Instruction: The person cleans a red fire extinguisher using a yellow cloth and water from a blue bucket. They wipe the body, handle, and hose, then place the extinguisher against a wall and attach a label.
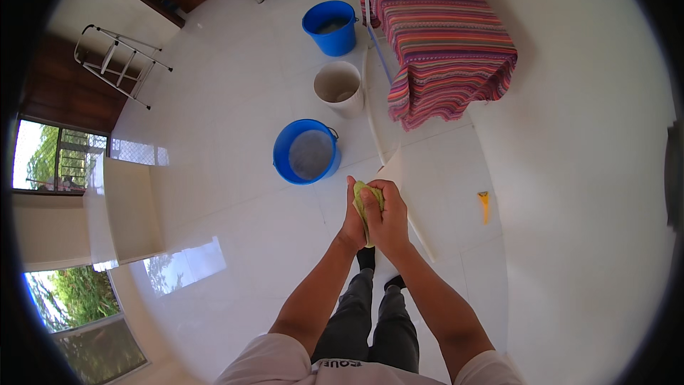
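Observation:
Both my hands are pressed together around a yellow-green cloth (368, 203), folded into a compact wad. My left hand (350, 219) lies along its left side with the fingers pointing away from me. From the right, my right hand (389, 214) wraps over it, thumb on top. Much of the cloth is hidden by palms and fingers. Beyond my hands, a little to the left, stands a blue bucket (278, 152) with greyish, sudsy-looking water (311, 155) in it.
Farther off are a whitish bin (350, 104) and a second blue bucket (335, 43). A striped cloth (443, 48) drapes furniture at right. A thin white pole (422, 235) lies on the tiles. A yellow-orange scraper (484, 207) is near the right wall. A stepladder (125, 67) stands far left.

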The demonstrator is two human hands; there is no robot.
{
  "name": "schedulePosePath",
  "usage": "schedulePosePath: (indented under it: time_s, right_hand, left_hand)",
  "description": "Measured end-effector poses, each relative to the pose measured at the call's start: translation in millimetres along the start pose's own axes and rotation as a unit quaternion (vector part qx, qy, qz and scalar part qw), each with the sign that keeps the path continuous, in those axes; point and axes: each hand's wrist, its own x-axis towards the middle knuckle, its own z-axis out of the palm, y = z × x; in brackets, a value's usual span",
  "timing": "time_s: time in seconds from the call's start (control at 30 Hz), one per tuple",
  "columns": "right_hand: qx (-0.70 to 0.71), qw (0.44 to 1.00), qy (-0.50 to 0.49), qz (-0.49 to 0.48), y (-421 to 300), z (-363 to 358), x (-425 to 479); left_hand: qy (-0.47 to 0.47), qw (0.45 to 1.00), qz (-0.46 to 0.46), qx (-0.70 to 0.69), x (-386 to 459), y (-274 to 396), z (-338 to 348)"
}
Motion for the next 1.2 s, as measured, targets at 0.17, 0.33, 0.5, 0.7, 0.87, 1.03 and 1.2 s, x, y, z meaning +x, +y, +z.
schedulePosePath:
  time_s: [0.17,0.33,0.5,0.7,0.87,1.03,1.2]
  right_hand:
    - [-0.030,0.997,-0.056,-0.043,0,17,-16]
    - [-0.130,0.968,-0.159,-0.145,12,-2,-39]
    - [-0.198,0.956,-0.170,-0.134,36,-15,-9]
    - [-0.185,0.978,-0.084,-0.058,94,1,33]
    - [0.078,0.944,-0.063,0.315,20,17,10]
    - [0.351,0.889,-0.062,0.288,-66,-38,-55]
    - [0.280,0.919,0.144,0.236,-49,-143,-161]
  left_hand:
    - [-0.163,0.970,-0.007,-0.180,-4,-7,-39]
    - [-0.062,0.990,-0.031,-0.126,-8,14,-25]
    - [-0.033,0.990,0.097,-0.097,-26,39,-49]
    - [0.081,0.956,0.186,0.210,-76,86,-25]
    - [0.110,0.727,0.295,0.610,-106,70,-17]
    - [0.021,0.486,0.334,0.807,-123,15,42]
    - [-0.106,0.508,0.375,0.769,-167,-106,105]
